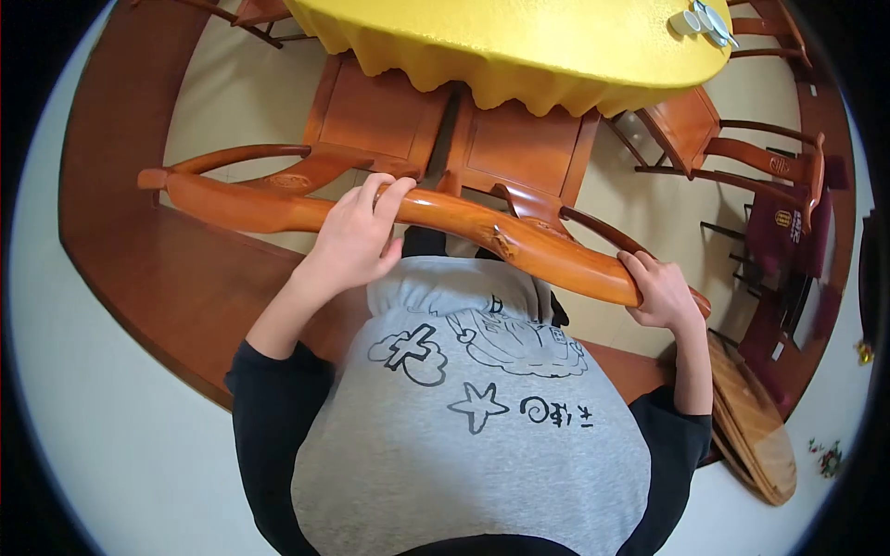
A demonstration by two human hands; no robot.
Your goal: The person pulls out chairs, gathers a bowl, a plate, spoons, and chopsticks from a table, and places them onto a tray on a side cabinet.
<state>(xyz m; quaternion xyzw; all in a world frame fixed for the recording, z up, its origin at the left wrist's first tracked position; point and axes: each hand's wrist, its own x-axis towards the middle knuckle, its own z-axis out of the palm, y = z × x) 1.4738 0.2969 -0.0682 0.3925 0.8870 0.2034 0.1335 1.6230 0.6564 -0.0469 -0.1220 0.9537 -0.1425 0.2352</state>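
Observation:
Two polished reddish-brown wooden chairs stand side by side, their seats partly under the yellow tablecloth. Both my hands rest at the curved top rail point(556, 258) of the right chair, which has a dark, rough carved-looking spot near its middle. Toward the inner end, beside the left chair's top rail point(232, 206), my left hand point(357, 232) has its fingers bent over the wood. My right hand point(663, 287) is closed around the outer right end, fingers on top. Past the rail lie the right chair's seat point(519, 148) and the left chair's seat point(378, 109).
A round table with a yellow cloth point(519, 42) fills the top, with white cups point(686, 22) near its right edge. Another wooden chair point(681, 130) stands at right, near a maroon cloth-covered item point(788, 227). Round wooden boards point(756, 426) lean at lower right.

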